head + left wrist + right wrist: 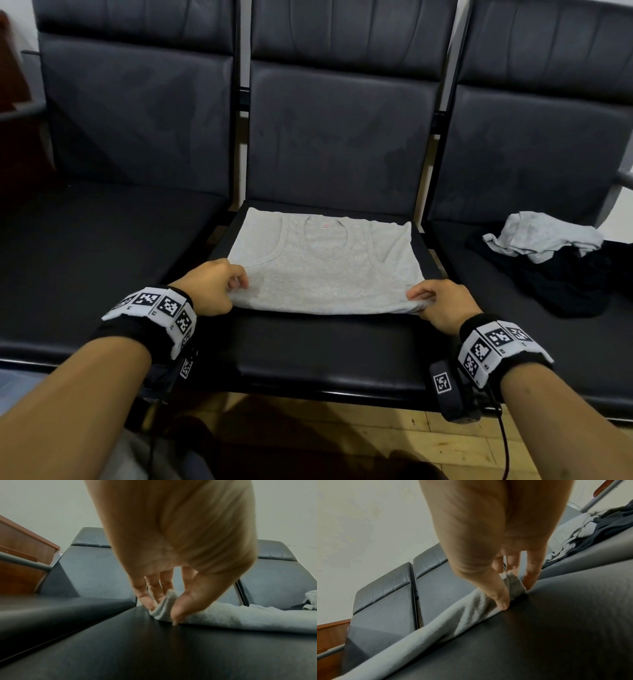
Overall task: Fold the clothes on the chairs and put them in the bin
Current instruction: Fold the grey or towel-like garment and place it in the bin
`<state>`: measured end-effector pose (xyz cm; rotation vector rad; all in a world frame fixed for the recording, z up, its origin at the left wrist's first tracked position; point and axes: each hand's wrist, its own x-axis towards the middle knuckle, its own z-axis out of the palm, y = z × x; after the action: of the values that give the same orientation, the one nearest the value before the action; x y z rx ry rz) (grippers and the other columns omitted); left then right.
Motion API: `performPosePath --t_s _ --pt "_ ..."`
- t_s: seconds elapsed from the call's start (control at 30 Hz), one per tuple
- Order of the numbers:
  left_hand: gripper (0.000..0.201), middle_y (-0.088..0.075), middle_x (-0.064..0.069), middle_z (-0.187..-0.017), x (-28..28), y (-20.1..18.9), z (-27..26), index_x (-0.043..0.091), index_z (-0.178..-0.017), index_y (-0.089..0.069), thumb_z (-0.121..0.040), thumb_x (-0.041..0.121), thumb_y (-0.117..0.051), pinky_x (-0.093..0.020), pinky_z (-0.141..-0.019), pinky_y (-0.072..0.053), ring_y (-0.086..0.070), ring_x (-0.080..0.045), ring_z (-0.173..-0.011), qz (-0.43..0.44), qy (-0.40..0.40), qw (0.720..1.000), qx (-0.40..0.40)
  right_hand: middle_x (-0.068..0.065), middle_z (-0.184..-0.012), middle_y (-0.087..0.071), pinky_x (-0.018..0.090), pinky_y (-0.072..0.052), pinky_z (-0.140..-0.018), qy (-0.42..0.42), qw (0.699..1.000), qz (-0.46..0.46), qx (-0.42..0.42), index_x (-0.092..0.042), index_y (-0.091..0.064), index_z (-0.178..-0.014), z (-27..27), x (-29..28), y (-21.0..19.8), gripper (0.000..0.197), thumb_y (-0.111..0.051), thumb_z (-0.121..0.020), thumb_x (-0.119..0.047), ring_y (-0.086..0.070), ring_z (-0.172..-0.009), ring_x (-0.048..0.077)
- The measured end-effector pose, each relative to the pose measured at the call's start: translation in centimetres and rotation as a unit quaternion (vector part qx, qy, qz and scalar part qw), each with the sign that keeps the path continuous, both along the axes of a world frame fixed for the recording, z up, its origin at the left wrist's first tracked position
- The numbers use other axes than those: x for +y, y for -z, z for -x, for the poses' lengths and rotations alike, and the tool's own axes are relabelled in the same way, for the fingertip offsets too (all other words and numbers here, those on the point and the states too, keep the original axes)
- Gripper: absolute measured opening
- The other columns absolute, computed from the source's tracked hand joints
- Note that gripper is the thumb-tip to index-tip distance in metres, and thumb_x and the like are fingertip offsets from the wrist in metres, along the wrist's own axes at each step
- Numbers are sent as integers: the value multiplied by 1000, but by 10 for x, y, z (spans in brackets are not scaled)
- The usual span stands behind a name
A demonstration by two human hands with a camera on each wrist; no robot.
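Observation:
A light grey tank top (325,270) lies flat on the middle black chair seat (329,346), neckline toward the backrest. My left hand (236,286) pinches its near left corner, and my right hand (419,301) pinches its near right corner. In the left wrist view the thumb and fingers (178,609) squeeze a bunch of the grey tank top (240,616) just above the seat. From the right wrist camera, the thumb (501,600) and fingers clamp the folded edge of the grey tank top (471,612). No bin is in view.
On the right chair lies a crumpled pile: a light grey garment (544,236) on top of dark clothes (582,284). The left chair seat (102,260) is bare. A wooden cabinet (20,555) stands to the left. Wooden floor shows below the seats.

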<state>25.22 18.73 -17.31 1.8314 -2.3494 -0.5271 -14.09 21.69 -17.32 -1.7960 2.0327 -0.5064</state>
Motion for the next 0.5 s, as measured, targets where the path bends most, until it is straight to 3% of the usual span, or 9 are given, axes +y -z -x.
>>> performPosePath --t_s 0.13,0.27,0.37,0.5 --pt "34 -60 8 -99 -1 -1 -1 25 -97 -69 -75 2 -58 -22 -86 -50 -57 -6 -88 36 -9 999 3 -4 -90 -66 14 -44 -86 -4 1000 -6 3 -16 -71 -94 0 1 -1 32 -60 -80 10 -62 -90 10" --pt "24 -67 5 -100 -1 -1 -3 25 -97 -73 -86 13 -56 -31 -88 -52 -61 -16 -95 66 -32 997 -22 -3 -99 -69 14 -40 -88 -8 1000 12 12 -16 -75 -100 1 2 -2 28 -62 -84 3 -60 -98 13" --pt "23 -67 1 -98 0 -2 -5 25 -95 -72 -91 12 -53 -35 -84 -53 -61 -17 -91 56 -32 998 -8 0 -95 -69 16 -40 -82 -15 1000 17 6 -16 -75 -100 -2 4 -5 28 -56 -87 0 -61 -96 16" --pt "18 -64 -4 -89 4 -10 -6 20 -92 -62 -98 13 -47 -27 -69 -43 -59 -21 -86 66 -41 996 43 0 -88 -67 18 -41 -66 17 999 20 -39 -17 -73 -90 -5 8 -12 31 -48 -85 2 -58 -88 17"
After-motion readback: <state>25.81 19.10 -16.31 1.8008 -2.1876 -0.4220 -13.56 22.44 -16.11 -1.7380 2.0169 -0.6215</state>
